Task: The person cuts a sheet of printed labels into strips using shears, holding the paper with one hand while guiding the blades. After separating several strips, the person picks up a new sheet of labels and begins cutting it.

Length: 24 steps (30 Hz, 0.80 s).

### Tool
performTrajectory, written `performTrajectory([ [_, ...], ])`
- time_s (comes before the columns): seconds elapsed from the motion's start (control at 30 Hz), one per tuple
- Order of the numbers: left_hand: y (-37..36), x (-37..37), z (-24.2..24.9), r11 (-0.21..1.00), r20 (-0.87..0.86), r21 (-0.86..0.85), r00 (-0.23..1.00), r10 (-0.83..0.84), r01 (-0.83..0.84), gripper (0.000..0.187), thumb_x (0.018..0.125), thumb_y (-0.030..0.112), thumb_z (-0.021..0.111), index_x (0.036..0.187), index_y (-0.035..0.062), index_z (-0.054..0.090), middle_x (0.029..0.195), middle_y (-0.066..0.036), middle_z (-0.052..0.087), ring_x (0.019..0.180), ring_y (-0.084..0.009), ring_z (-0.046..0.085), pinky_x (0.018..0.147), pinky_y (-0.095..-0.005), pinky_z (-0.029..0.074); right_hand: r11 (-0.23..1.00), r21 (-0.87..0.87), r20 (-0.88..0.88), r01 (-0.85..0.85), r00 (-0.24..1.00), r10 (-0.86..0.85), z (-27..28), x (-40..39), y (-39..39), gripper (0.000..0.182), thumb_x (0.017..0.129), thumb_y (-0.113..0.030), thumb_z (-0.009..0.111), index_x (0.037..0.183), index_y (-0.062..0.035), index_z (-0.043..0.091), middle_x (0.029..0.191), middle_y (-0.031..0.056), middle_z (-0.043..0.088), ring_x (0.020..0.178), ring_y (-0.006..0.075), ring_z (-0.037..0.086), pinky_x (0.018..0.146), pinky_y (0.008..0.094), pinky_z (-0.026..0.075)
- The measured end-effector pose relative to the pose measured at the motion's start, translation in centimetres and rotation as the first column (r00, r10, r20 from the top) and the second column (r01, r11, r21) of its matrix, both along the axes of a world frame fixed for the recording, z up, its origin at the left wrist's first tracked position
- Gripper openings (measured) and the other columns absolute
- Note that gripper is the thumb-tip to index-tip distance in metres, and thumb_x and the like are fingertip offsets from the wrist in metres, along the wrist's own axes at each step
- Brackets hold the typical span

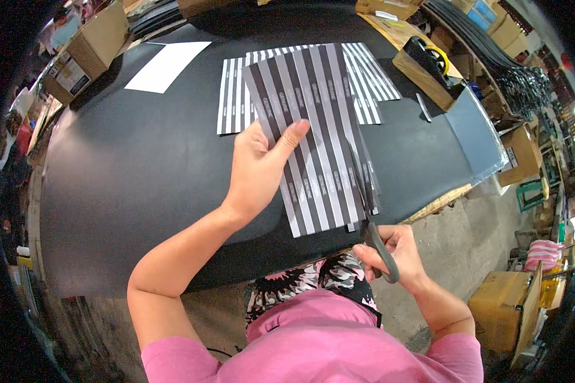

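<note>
My left hand (pixel 262 166) grips a sheet of black-and-white striped labels (pixel 319 172) by its left side, thumb on top. Small print runs along the stripes. In my right hand (pixel 396 252) is a pair of scissors (pixel 378 239) with dark handles, fingers closed round the loops. Its blades point away from me and lie at the right edge of the held sheet, where a narrow strip stands partly apart. Behind, more striped sheets (pixel 233 96) lie overlapping on the black tabletop (pixel 134 159).
A white sheet (pixel 169 64) lies at the far left of the table. A cardboard box (pixel 86 54) stands beyond it. At the right are an open box holding a yellow tape roll (pixel 437 60), a bundle of black strips (pixel 492 57) and a carton (pixel 501 303) on the floor.
</note>
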<state>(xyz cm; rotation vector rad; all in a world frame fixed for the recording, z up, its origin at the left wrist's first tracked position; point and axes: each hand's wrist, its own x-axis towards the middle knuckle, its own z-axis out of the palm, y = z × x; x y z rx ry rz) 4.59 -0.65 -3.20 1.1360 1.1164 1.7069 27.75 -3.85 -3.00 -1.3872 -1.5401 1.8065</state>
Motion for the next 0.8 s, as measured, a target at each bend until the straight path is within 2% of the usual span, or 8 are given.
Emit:
performTrajectory([
  [0.13,-0.4,-0.1,0.4,0.997,0.037,-0.064,0.999,-0.037,0.039,0.026,0.089,0.020,0.058,0.102,-0.0026,0.058,0.093,-0.006,0.064,0.079,-0.0066,0.057,0.070,-0.0216,0.046,0.999,0.045,-0.042,-0.003,0.999,0.005,-0.2,-0.4,0.8,0.026,0.077,-0.018,0.071,0.065,0.0004,0.058,0.054,0.0016,0.055,0.041,0.0067,0.052,0.035,0.0202,0.039],
  [0.37,-0.1,-0.3,0.4,1.000,0.086,-0.013,0.996,-0.012,0.014,0.026,0.089,0.023,0.058,0.099,-0.0017,0.058,0.092,-0.006,0.064,0.078,-0.0070,0.058,0.069,-0.0211,0.047,0.996,0.082,-0.029,-0.017,0.999,0.019,-0.2,-0.7,1.4,0.025,0.078,-0.017,0.070,0.065,0.0002,0.058,0.054,0.0007,0.054,0.040,0.0065,0.052,0.035,0.0201,0.038],
  [0.8,0.5,-1.4,-0.4,0.999,-0.012,-0.045,0.999,-0.031,0.031,0.028,0.088,0.025,0.059,0.098,-0.0010,0.057,0.089,-0.008,0.064,0.075,-0.0072,0.059,0.065,-0.0208,0.048,0.999,0.031,-0.063,-0.039,0.997,0.041,0.1,-0.8,1.8,0.024,0.078,-0.017,0.070,0.068,0.0018,0.057,0.055,0.0023,0.055,0.042,0.0084,0.054,0.036,0.0212,0.040],
])
